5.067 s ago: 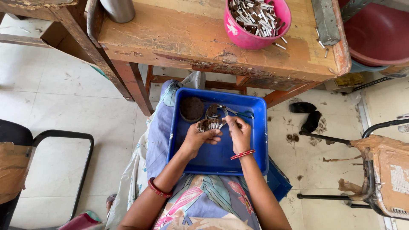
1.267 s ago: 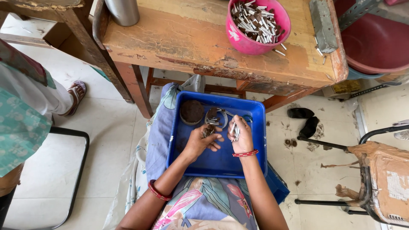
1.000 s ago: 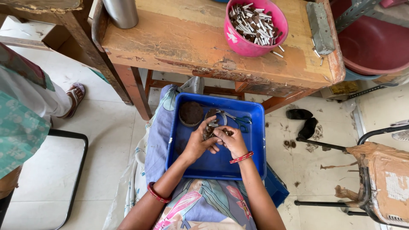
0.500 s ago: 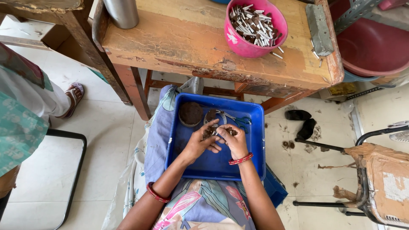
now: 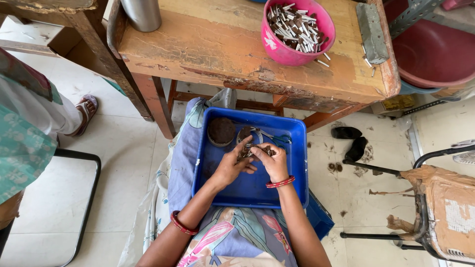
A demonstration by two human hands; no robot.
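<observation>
My left hand [image 5: 232, 165] and my right hand [image 5: 271, 160] meet over the far half of the blue tray [image 5: 247, 190] on my lap, and between them I pinch a small brown roll [image 5: 250, 151]. The left fingers curl under and around it, thumb pressed in from the near side; the right hand is bent over the top, fingertips closing on its end. Both hands are closed on that one piece, though the fingers hide most of it and I cannot tell how tightly it is wrapped or whether its end is tucked in.

Just beyond my knuckles, in the tray, lies a small heap of dark crumbly filling in a round dish [image 5: 220, 131], and beside it a pair of scissors with blue handles [image 5: 276, 140], partly covered by my hands. The near half of the tray is bare blue plastic.

Past the tray stands a worn wooden table [image 5: 213, 44], and on it a pink bowl [image 5: 277, 47] heaped with finished rolled sticks [image 5: 296, 27]; a few more lie loose on the tabletop beside it. A metal cup [image 5: 142, 14] stands at the table's far left.

Judging by that, a good many pieces look done, the one in my fingers seems midway in its shaping, and the dish of filling suggests more remain to be made
</observation>
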